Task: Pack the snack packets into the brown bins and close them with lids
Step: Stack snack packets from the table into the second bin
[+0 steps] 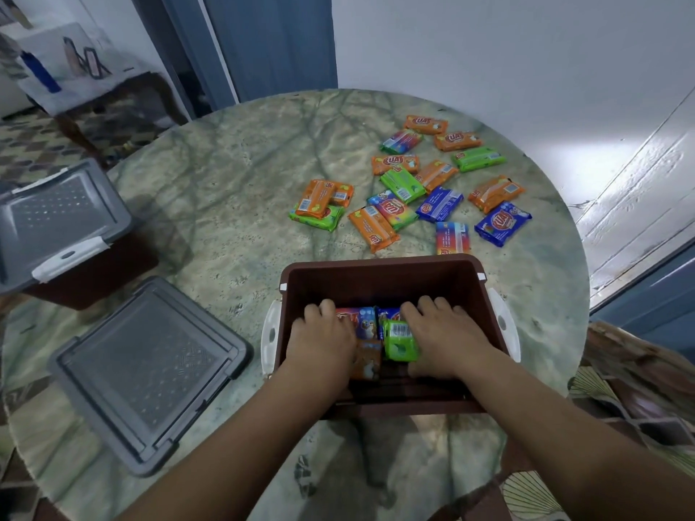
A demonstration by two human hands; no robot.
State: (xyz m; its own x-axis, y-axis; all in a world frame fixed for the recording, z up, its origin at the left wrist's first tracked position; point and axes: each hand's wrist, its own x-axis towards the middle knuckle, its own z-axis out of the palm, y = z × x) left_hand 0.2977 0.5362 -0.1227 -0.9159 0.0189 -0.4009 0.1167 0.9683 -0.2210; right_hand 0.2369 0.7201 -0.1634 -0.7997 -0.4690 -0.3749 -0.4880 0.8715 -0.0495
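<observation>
Reaching down into an open brown bin (pixel 380 272) at the lower centre of the frame, both hands are seen resting palm-down on the snack packets packed inside it. The left hand (pixel 322 338) lies with its fingers relaxed over a multicoloured packet (pixel 363 323), and the right hand (pixel 445 338) is laid flat just beside a green packet (pixel 399 340); the two hands are kept apart, and nothing is seen to be gripped by either. White side latches (pixel 271 332) are folded outward on the bin. Beyond it, toward the upper right of the round marbled bench (pixel 225 174), loose snack packets (pixel 410 182) in orange, green and blue are scattered, some overlapping. A grey lid (pixel 146 374) is laid flat on the bench at the lower left. A second brown bin (pixel 90 272), already covered by its own grey lid, is seen at the left edge
</observation>
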